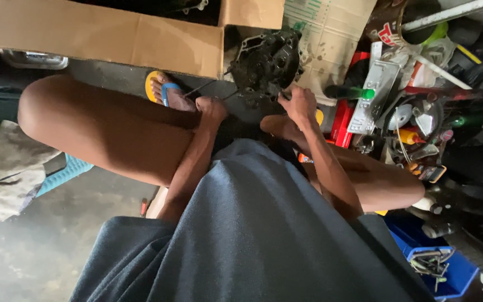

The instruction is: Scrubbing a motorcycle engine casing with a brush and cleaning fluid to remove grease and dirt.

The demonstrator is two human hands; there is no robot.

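At upper centre of the frame, a dark, greasy engine casing sits on the floor, leaning against the open cardboard box behind it. Person seated low, knees spread, one foot in a yellow-and-blue sandal just left of the casing. Progress, judged from the frame: casing is out and bare, still grimy, its round openings exposed; work on it looks mid-way, nothing visibly refitted. Right hand is curled closed against the casing's lower right edge, fingers pinching something small and dark there; whether tool or part, cannot tell. Left hand is loosely closed just below and left of the casing, seemingly on a thin wire or rod running toward it; grip unclear. Right side of frame: heap of tools, red container, blue bin at lower right.
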